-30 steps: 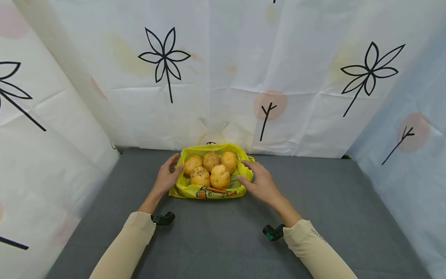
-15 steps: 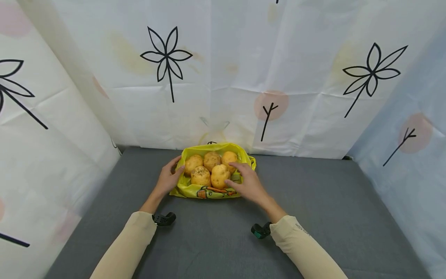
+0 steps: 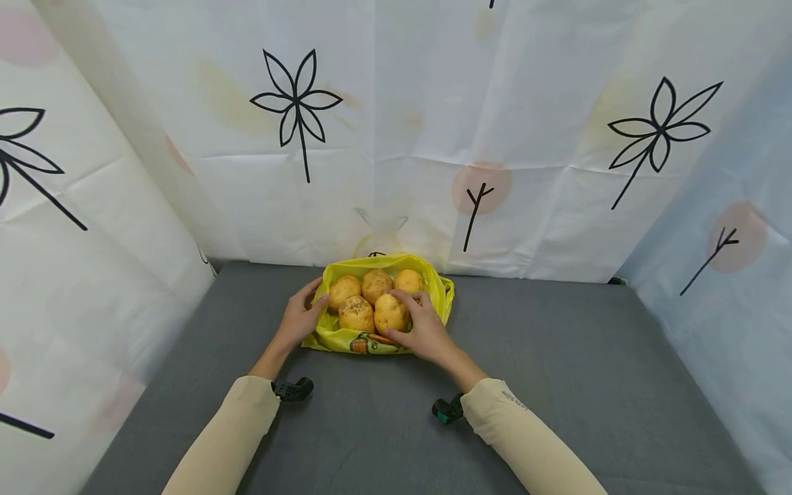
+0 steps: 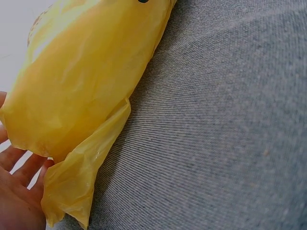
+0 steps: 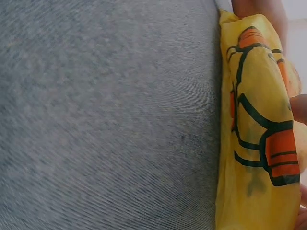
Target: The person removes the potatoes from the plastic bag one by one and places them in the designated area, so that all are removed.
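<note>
An unsealed yellow plastic bag (image 3: 334, 339) with printed pictures lies on the grey-covered table. Several potatoes sit in it, including a back-right potato (image 3: 408, 280) and a front-left potato (image 3: 356, 314). My right hand (image 3: 427, 331) reaches over the front right rim and grips the front-right potato (image 3: 390, 314), thumb at its near side and fingers at its far side. My left hand (image 3: 298, 316) rests against the left side of the bag, its fingers spread. In the left wrist view its fingers (image 4: 19, 167) are partly behind the yellow plastic (image 4: 76, 86). The right wrist view shows mostly the bag's printed front (image 5: 264, 120).
Grey cloth (image 3: 371, 426) covers the table in front of the bag and to both sides. A white patterned curtain (image 3: 396, 137) hangs close behind the bag, with more fabric at left and right. Each wrist bears a dark device, one a black wrist mount (image 3: 293, 390).
My right hand has moved left from the bag's right edge, over the rim, and its fingers have come round the front-right potato. My left hand and the bag stay nearly still.
</note>
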Demonstrator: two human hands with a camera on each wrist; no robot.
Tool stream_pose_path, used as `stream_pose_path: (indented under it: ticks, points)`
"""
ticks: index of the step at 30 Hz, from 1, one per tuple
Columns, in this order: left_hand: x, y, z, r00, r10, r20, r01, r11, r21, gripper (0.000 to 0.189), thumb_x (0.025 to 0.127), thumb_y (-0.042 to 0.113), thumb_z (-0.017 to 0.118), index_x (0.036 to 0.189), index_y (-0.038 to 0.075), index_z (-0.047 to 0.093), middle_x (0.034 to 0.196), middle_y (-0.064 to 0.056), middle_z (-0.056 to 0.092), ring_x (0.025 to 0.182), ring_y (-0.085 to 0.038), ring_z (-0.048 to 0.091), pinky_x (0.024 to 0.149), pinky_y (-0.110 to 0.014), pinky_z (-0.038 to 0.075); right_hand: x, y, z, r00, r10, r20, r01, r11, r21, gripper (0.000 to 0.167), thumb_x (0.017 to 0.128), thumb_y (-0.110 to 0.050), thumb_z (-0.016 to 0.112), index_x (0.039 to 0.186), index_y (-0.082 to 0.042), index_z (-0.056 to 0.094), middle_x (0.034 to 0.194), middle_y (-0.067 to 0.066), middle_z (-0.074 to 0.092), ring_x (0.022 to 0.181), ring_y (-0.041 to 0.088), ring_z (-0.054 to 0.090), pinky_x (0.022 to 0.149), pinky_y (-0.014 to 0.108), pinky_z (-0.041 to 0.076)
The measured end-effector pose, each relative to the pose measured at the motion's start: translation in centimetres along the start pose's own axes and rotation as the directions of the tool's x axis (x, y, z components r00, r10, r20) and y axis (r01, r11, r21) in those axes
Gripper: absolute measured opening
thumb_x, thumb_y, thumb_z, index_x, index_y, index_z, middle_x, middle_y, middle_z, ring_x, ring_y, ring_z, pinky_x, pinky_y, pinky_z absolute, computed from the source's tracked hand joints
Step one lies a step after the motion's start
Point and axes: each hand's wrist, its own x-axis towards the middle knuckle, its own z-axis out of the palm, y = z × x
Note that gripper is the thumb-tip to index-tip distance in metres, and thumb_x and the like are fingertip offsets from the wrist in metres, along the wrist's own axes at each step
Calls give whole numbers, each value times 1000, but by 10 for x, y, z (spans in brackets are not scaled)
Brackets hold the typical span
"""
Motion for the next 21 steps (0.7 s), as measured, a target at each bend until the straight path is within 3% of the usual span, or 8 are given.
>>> stream_pose_path:
  ticks: [12, 21]
  points:
    - [3, -9, 0, 1000, 19, -4, -19, 1000, 6, 56, 109, 23, 51, 157, 2, 35, 151, -28, 43, 136, -43, 43, 105, -60, 41, -3, 0, 2, 998, -11, -68, 14, 999, 47, 74, 85, -20, 85, 150, -13, 49, 126, 19, 46, 100, 30, 55, 81, 45, 51]
    - [3, -7, 1, 1000, 4, -11, -4, 1000, 4, 55, 109, 23, 52, 157, 3, 35, 151, -26, 44, 135, -41, 46, 103, -57, 44, -6, -6, -23, 990, -6, -140, 24, 992, 125, 75, 83, -16, 87, 149, -13, 51, 124, 19, 46, 99, 32, 58, 83, 49, 57]
